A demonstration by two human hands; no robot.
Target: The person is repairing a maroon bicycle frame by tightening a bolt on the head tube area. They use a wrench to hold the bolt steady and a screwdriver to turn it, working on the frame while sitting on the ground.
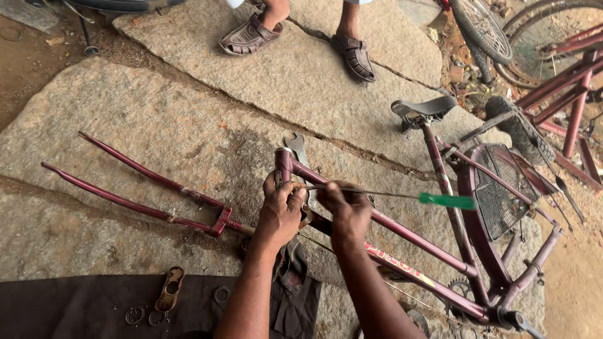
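Dark cloth (75, 304) lies lower left; left hand (279, 210) clamps the maroon frame's head tube (284, 164) at centre; right hand (348, 210) grips a green-handled screwdriver (389, 196), its long axis running right across the frame.

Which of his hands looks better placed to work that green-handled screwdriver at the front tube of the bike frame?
The right hand, probably: it already grips the screwdriver, while the left hand steadies the head tube.

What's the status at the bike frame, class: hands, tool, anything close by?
Left hand gripping frame's head tube. Right hand holding green-handled screwdriver across frame. Fork lying on stone, wrench beside head tube; bystander's sandalled feet beyond.
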